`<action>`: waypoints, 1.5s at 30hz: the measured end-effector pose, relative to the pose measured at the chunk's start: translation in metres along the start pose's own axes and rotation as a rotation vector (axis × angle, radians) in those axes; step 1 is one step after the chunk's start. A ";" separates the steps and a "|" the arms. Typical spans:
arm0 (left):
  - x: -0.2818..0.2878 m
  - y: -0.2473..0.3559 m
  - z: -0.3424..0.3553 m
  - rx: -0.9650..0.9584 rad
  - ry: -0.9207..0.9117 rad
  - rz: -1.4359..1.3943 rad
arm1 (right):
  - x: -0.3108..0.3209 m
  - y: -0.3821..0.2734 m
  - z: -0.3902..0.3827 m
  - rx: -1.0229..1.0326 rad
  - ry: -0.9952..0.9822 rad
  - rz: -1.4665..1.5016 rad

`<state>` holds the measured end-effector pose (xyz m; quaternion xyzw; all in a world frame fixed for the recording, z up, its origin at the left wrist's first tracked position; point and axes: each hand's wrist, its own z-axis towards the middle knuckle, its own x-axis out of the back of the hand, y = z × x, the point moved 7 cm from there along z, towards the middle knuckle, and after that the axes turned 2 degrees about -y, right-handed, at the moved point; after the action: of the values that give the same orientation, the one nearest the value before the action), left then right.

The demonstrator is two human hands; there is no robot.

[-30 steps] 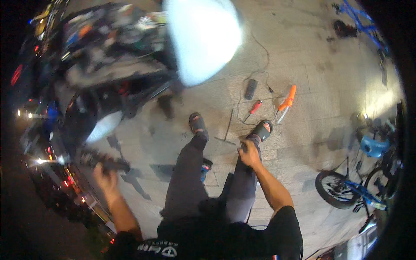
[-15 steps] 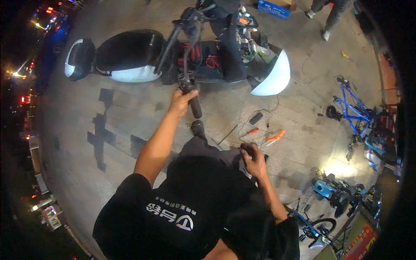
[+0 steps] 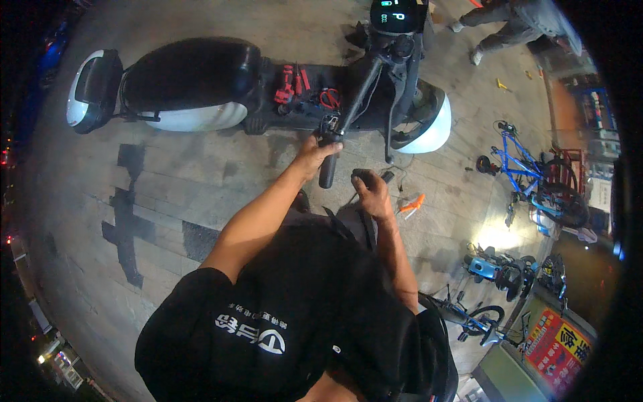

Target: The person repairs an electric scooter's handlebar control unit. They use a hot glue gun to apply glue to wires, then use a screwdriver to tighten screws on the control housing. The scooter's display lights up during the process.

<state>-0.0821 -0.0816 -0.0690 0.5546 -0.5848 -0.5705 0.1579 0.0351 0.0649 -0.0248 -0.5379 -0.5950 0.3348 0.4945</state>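
Note:
A white and black electric scooter [image 3: 191,80] stands across the paving in front of me, its lit display [image 3: 395,10] at the top. My left hand [image 3: 313,153] is closed around the near handlebar grip [image 3: 328,173]. Just right of the grip, my right hand [image 3: 372,194] is curled on a small dark object [image 3: 360,175]; what it is I cannot make out. My black shirt and dark trousers fill the lower middle of the view. Red tools [image 3: 295,80] lie on the scooter's footboard.
An orange-handled tool [image 3: 412,203] and a small black item [image 3: 387,175] lie on the paving by my right hand. A blue bicycle [image 3: 529,171] and smaller bikes [image 3: 495,268] stand at the right. Another person's legs [image 3: 495,23] show at the top right.
My right hand has come up from my lap toward the handlebar end. My left hand has stayed on the grip. The view has settled with the scooter upright across the top.

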 end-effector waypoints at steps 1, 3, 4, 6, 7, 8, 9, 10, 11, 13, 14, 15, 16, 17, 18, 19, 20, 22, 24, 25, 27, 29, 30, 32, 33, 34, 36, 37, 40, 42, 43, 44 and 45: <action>0.002 0.004 -0.001 0.022 0.011 -0.046 | -0.001 -0.003 0.006 -0.014 0.010 -0.012; 0.001 0.012 -0.004 0.059 0.004 -0.108 | 0.005 -0.003 0.015 -0.054 0.038 -0.033; 0.001 0.014 -0.003 0.065 -0.011 -0.122 | 0.011 0.021 0.024 -0.026 0.064 -0.033; 0.010 0.015 0.000 0.073 -0.029 -0.114 | 0.012 0.028 0.033 -0.064 0.063 -0.030; 0.015 0.013 0.003 0.077 -0.036 -0.096 | 0.011 0.036 0.039 -0.077 0.059 -0.013; 0.017 0.016 0.003 0.085 -0.042 -0.079 | 0.007 0.036 0.043 -0.103 0.044 0.020; 0.019 0.018 0.003 0.096 -0.045 -0.086 | 0.004 0.035 0.047 -0.128 0.027 0.052; 0.021 0.020 0.002 0.106 -0.047 -0.094 | 0.001 0.035 0.052 -0.153 0.009 0.082; 0.022 0.025 -0.001 0.117 -0.044 -0.101 | -0.005 0.036 0.057 -0.166 -0.027 0.135; 0.026 0.032 0.003 0.105 -0.067 -0.100 | -0.016 0.041 0.073 -0.195 -0.101 0.238; 0.029 0.034 0.004 0.102 -0.048 -0.077 | -0.022 0.044 0.085 -0.160 -0.134 0.317; 0.033 0.034 0.005 0.099 -0.030 -0.055 | -0.025 0.049 0.096 -0.138 -0.126 0.321; 0.039 0.029 0.006 0.117 -0.031 0.010 | -0.028 0.057 0.097 -0.164 -0.116 0.487; 0.041 0.036 0.008 0.106 -0.021 0.009 | -0.036 0.048 0.104 -0.185 -0.103 0.660; 0.040 0.047 0.006 0.097 -0.008 0.018 | -0.042 0.028 0.109 -0.207 -0.091 0.625; 0.039 0.055 0.004 0.089 0.001 0.027 | -0.047 0.025 0.117 -0.191 -0.114 0.622; 0.041 0.053 0.006 0.120 0.021 0.020 | -0.047 0.026 0.122 -0.181 -0.105 0.583; 0.045 0.060 0.016 0.116 -0.004 0.077 | -0.048 0.028 0.133 -0.137 -0.045 0.599; 0.052 0.060 0.024 0.068 -0.055 0.177 | -0.041 0.012 0.136 -0.111 0.020 0.405; 0.055 0.057 0.020 0.075 -0.047 0.219 | -0.039 0.006 0.135 -0.099 0.056 0.307; 0.054 0.069 0.022 0.058 -0.058 0.325 | -0.044 0.002 0.130 -0.077 0.129 0.446; 0.053 0.076 0.030 0.085 -0.132 0.260 | -0.051 -0.006 0.128 -0.119 0.190 0.519; 0.053 0.078 0.033 0.094 -0.159 0.223 | -0.054 -0.010 0.126 -0.118 0.213 0.547; 0.054 0.081 0.038 0.123 -0.210 0.198 | -0.061 -0.017 0.122 -0.114 0.265 0.603; 0.056 0.082 0.040 0.141 -0.231 0.205 | -0.062 -0.019 0.119 -0.076 0.349 0.583; 0.058 0.082 0.041 0.160 -0.251 0.212 | -0.066 -0.022 0.116 -0.039 0.432 0.560; 0.064 0.082 0.041 0.138 -0.253 0.294 | -0.073 -0.043 0.106 0.033 0.565 0.405; 0.067 0.084 0.043 0.119 -0.254 0.336 | -0.079 -0.048 0.102 -0.029 0.602 0.462; 0.062 0.098 0.049 0.065 -0.303 0.378 | -0.088 -0.069 0.104 -0.018 0.692 0.442; 0.056 0.108 0.050 0.038 -0.313 0.268 | -0.090 -0.086 0.107 -0.171 0.723 0.405; 0.061 0.105 0.049 0.024 -0.305 0.348 | -0.091 -0.084 0.108 -0.137 0.721 0.383; 0.065 0.104 0.050 0.005 -0.296 0.431 | -0.091 -0.084 0.111 -0.100 0.718 0.364; 0.069 0.104 0.051 -0.015 -0.284 0.513 | -0.092 -0.088 0.113 -0.062 0.712 0.344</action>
<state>-0.1959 -0.1416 -0.0274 0.3021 -0.7178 -0.5883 0.2178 -0.1056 -0.0269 0.0034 -0.7269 -0.2973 0.1873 0.5901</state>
